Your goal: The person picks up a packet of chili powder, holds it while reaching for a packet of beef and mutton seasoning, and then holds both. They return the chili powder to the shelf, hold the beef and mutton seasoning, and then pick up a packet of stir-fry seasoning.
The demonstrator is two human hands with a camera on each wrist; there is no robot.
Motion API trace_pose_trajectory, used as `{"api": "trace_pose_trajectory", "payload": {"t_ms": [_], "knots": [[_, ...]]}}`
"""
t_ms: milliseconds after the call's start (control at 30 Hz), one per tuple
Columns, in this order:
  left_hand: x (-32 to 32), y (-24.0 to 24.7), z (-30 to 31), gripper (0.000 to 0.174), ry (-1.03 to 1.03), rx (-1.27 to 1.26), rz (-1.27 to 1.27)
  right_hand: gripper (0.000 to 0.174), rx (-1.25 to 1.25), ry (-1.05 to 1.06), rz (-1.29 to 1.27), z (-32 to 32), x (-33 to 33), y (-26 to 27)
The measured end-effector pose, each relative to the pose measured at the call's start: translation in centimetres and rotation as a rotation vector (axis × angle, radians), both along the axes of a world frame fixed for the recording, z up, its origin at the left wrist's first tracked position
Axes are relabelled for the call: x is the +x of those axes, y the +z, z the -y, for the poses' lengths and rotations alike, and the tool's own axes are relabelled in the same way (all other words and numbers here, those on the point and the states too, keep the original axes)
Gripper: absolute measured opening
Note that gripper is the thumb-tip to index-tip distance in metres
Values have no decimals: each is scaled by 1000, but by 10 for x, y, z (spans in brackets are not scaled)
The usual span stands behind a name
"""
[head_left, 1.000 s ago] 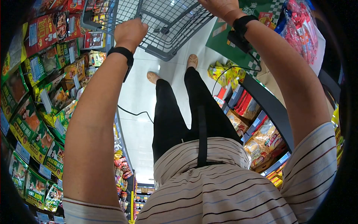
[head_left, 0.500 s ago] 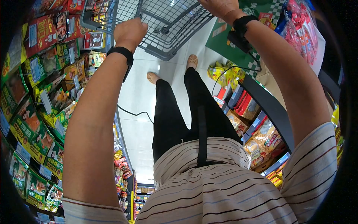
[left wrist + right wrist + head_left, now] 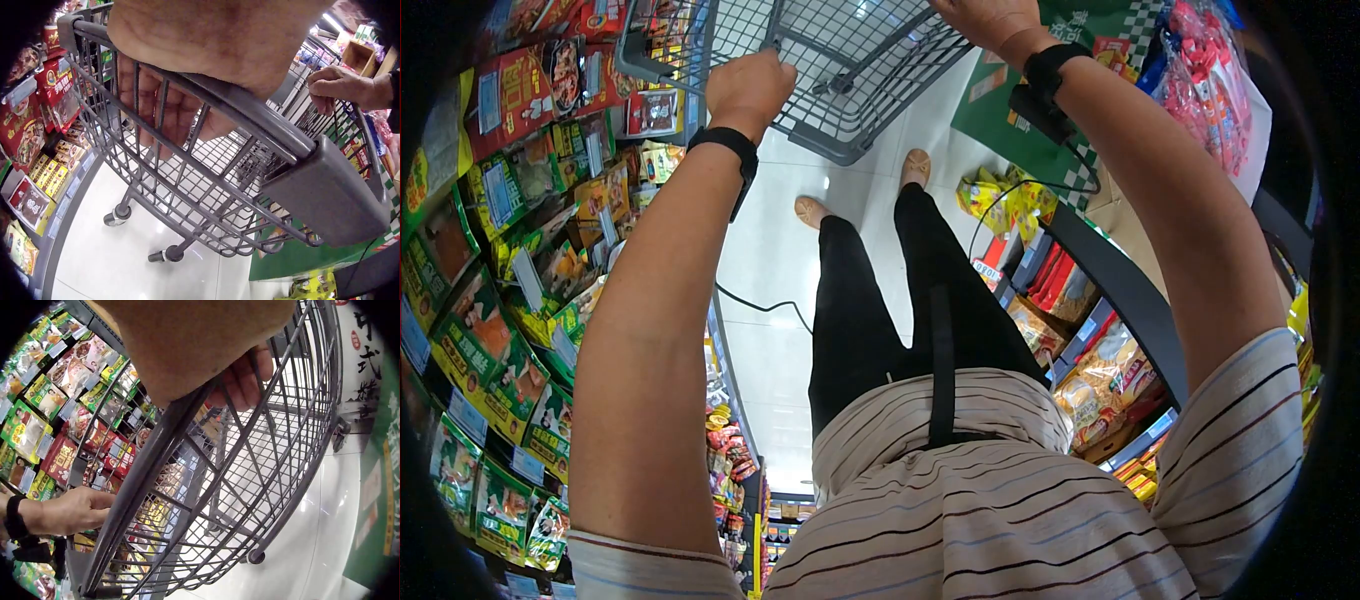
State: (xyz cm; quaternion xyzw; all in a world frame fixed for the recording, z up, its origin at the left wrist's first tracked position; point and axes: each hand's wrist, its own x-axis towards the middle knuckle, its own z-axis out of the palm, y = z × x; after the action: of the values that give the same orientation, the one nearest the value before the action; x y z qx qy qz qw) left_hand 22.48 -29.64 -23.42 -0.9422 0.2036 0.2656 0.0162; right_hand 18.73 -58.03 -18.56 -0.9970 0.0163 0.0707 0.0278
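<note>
A grey wire shopping cart (image 3: 828, 143) stands in front of me at the top of the head view. My left hand (image 3: 748, 88) grips its grey top bar (image 3: 250, 122); in the left wrist view the fingers (image 3: 145, 94) hang over the bar behind the wires. My right hand (image 3: 992, 20) holds the rim on the other side, and its fingers (image 3: 244, 378) curl over the bar in the right wrist view. Bare wire mesh shows inside the basket. Each wrist wears a black strap (image 3: 725, 142).
Shelves of green and red food packets (image 3: 480, 350) run along the left. On the right are a green display stand (image 3: 1015, 115), pink bagged goods (image 3: 1205, 90), yellow packets (image 3: 1010, 200) and a shelf of bagged food (image 3: 1110, 370). A black cable (image 3: 760, 303) hangs above the white floor (image 3: 760, 350).
The left shelf packets have shifted slightly right and down in the head view. Both hands keep their places on the cart.
</note>
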Motion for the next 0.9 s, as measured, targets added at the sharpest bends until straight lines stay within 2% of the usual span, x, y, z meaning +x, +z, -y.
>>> {"api": "trace_pose_trajectory", "payload": {"t_ms": [900], "knots": [[4, 1, 3, 38, -12, -6, 12, 36, -17, 2, -14, 3, 4, 0]]}}
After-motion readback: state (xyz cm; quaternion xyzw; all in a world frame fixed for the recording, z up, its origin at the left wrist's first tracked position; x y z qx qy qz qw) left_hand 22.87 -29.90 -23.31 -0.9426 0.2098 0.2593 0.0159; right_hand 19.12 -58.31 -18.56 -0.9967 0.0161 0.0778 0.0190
